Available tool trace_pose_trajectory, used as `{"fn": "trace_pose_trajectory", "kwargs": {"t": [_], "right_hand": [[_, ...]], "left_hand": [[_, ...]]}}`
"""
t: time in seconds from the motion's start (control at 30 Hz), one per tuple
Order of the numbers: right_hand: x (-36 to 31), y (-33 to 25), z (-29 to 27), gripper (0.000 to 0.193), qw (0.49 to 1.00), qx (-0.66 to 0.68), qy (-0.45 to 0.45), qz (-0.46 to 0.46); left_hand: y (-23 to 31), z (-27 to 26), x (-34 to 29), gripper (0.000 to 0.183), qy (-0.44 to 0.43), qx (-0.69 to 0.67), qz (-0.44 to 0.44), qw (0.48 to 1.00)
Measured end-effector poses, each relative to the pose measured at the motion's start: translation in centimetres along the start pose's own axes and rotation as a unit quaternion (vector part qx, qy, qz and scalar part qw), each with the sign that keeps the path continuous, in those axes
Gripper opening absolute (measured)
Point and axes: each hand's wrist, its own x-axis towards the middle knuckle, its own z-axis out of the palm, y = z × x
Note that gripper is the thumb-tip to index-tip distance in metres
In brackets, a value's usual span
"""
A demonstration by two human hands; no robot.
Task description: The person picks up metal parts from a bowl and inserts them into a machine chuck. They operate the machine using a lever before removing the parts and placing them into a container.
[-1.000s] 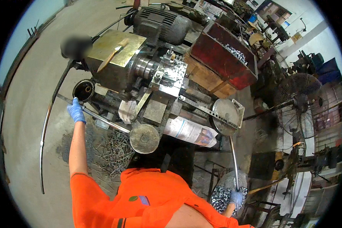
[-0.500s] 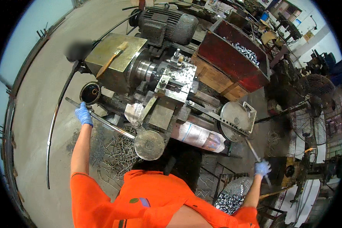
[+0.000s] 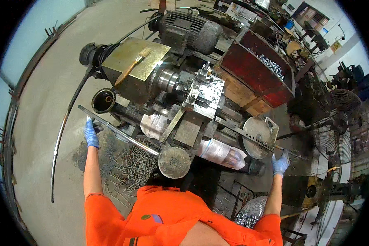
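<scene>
My left hand (image 3: 92, 135), in a blue glove, is open just below a long metal lever (image 3: 125, 135); its fingers point up towards the rod without wrapping it. The lever joins a round metal disc (image 3: 174, 162) at the front of a small lathe (image 3: 180, 88). My right hand (image 3: 280, 164), also gloved, has its fingers apart against a thin handle rod (image 3: 291, 152), which sticks out beside a larger round plate (image 3: 256, 138). A flat bar with holes (image 3: 246, 133) crosses this plate. Metal chips lie on the tool block (image 3: 209, 96) near the chuck (image 3: 168, 80).
A brush (image 3: 131, 67) lies on the lathe's cover (image 3: 115, 57). Behind stands a red bin (image 3: 250, 65) of small metal parts. A basket (image 3: 256, 205) holds more parts at lower right. Metal rods (image 3: 135, 168) litter the floor. A fan (image 3: 334, 127) stands at right.
My left hand has let go of the lever and dropped just below it. The right handle rod has swung from pointing towards me to pointing right, my right hand moving away from me with it.
</scene>
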Motion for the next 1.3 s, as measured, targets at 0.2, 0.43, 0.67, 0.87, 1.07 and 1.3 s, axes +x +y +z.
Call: {"fn": "trace_pose_trajectory", "kwargs": {"t": [0.2,0.43,0.67,0.87,1.07,1.3], "right_hand": [[-7.9,1.3,-1.6,0.045,0.992,0.117,-0.031,0.028],[-11.5,2.2,-0.5,0.032,0.968,0.235,-0.063,0.063],[-6.1,-10.8,-11.9,0.018,0.904,0.413,-0.076,-0.075],[-1.6,-26.1,-21.8,0.028,0.815,0.494,-0.137,-0.269],[1.8,-38.1,-24.5,0.056,0.873,0.275,-0.196,-0.352],[1.4,-43.8,-24.1,0.053,0.634,0.609,-0.362,-0.31]], "left_hand": [[-7.6,0.7,1.3,0.039,-0.229,0.742,0.244,0.581],[-6.6,8.1,-5.2,0.036,-0.146,0.712,0.115,0.677],[-5.8,4.4,-2.4,0.029,-0.28,0.717,0.195,0.607],[-5.1,3.7,-5.1,0.037,-0.221,0.671,0.125,0.697],[4.9,-3.9,-4.0,0.035,-0.176,0.569,0.22,0.772],[15.8,-15.3,-3.5,0.035,0.112,0.52,0.323,0.783]]}}
